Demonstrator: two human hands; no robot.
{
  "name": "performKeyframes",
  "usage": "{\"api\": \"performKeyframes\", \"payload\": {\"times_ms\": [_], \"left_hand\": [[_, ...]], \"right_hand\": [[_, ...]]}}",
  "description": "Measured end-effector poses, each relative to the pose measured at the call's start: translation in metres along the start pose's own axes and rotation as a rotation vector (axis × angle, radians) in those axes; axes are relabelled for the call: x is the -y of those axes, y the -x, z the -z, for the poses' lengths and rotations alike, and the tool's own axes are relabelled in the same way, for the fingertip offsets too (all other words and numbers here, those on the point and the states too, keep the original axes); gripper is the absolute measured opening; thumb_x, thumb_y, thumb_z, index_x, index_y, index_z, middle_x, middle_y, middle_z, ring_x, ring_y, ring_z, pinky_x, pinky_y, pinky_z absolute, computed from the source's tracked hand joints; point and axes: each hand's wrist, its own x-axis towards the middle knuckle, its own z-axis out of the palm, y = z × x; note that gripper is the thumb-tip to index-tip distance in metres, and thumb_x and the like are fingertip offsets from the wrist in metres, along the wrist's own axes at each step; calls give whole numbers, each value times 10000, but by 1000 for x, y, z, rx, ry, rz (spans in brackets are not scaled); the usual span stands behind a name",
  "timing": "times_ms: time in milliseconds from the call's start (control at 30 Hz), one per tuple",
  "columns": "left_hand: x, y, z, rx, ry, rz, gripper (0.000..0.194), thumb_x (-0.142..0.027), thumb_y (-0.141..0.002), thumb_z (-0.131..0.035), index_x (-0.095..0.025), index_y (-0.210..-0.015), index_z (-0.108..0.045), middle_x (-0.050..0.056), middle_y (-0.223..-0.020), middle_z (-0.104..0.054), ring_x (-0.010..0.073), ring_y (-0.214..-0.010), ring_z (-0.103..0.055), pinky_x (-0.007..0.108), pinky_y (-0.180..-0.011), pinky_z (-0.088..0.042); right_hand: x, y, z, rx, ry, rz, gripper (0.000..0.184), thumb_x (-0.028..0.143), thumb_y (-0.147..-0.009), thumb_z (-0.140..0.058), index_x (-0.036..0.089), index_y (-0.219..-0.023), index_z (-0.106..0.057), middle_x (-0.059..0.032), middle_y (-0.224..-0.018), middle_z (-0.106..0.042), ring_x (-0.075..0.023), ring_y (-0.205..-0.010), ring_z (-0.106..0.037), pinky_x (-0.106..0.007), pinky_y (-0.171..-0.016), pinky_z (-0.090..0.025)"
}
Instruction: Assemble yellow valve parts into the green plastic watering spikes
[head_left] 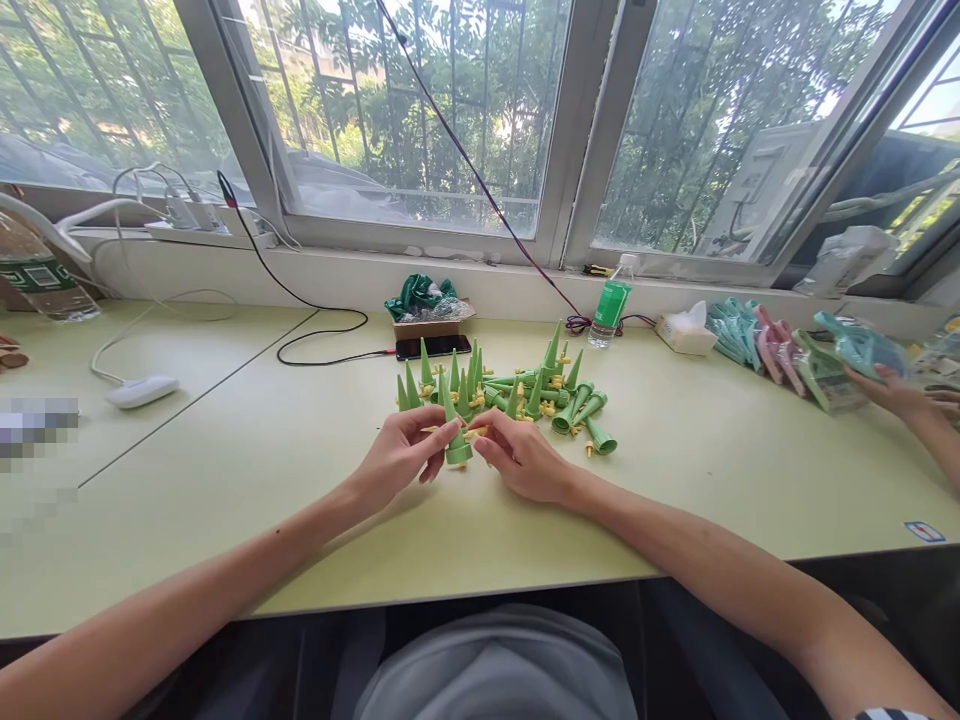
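Above the front part of the table, my left hand [401, 448] is closed on a green plastic plant-watering spike [457, 453], its tip up and its wide cap end down. My right hand [525, 458] pinches a small yellow valve [475, 433] against the spike's side; the fingers partly cover it, so I cannot tell how far it sits in. Just beyond both hands lies a heap of similar green spikes [536, 400], some upright, others on their sides. Small yellow valves [589, 449] show among and beside them.
Behind the heap are a phone [433, 347] on a black cable and a small box [435, 322] with green wrapping. A water bottle [611, 305] and tissue box [686, 335] stand by the window. At right, another person's hand [892, 392] touches bagged plastic items [862, 345].
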Motion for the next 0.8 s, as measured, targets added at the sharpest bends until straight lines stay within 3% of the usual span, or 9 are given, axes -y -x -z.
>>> {"api": "performKeyframes", "payload": {"times_ms": [167,333,500,567,667,800], "left_hand": [[2,-1,1,24,61,16,386,-493,-909,-652,-152,-760,-551,-49,-647,-436,51,-443,-465,204,-434,-332],[4,1,2,110,30,25,361,-504,-930,-620,-159,-837,-569,-42,-612,-483,77,-456,-493,209,-440,-372],[7,3,0,130,-52,-50,320,-475,-925,-634,-162,-891,-577,-54,-556,-469,79,-439,-451,201,-418,-343],[8,4,-2,89,-177,-156,271,-424,-927,-642,-163,-881,-590,-53,-554,-469,79,-455,-438,203,-437,-362],[9,7,-5,18,-438,-446,169,-307,-930,-649,-163,-846,-624,-7,-679,-548,82,-535,-466,211,-503,-406],[10,9,-6,23,-574,-749,48,-180,-937,-634,-176,-982,-650,37,-881,-622,62,-552,-453,203,-529,-423]], "right_hand": [[-1,-1,0,-12,15,6,198,352,-1043,-431,189,-1088,-534,46,-691,-546,-111,-578,-474,-231,-619,-364],[0,-2,2,-33,17,41,191,339,-1041,-421,198,-964,-524,62,-647,-467,-101,-546,-406,-225,-591,-325],[-2,-2,1,-51,50,77,272,347,-1036,-416,208,-806,-459,56,-642,-413,-98,-554,-358,-226,-577,-287],[-4,-2,0,-52,66,74,336,357,-1038,-397,213,-735,-392,55,-627,-389,-97,-548,-335,-232,-568,-268],[-5,-1,-1,-41,77,35,386,378,-1042,-367,214,-693,-343,54,-601,-373,-97,-535,-322,-241,-559,-259],[-2,0,-1,-29,87,13,413,388,-1045,-344,207,-675,-367,46,-589,-400,-97,-530,-354,-248,-563,-264]]}}
